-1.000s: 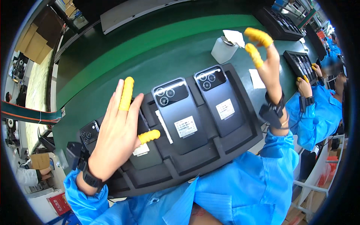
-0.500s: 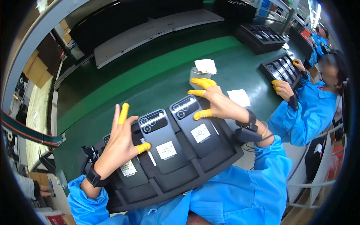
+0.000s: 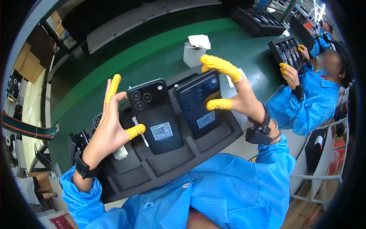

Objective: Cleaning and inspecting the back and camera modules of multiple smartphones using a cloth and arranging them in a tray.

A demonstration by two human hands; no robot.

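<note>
Head: glossy, round-cornered phone [image 3: 196,107]

Phones [image 3: 157,114] side by side, seemingly in tray [image 3: 193,145]; bottle [image 3: 193,58] behind, tissue [image 3: 199,41] atop.

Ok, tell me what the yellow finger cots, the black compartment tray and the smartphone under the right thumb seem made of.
Yellow finger cots: probably latex or similar rubber, low sheen; they are ridged and hug the fingers.
Black compartment tray: dense foam or moulded plastic, I can't tell which; dull surface.
Smartphone: glass or glossy plastic back, judging by its dark sheen.
</note>
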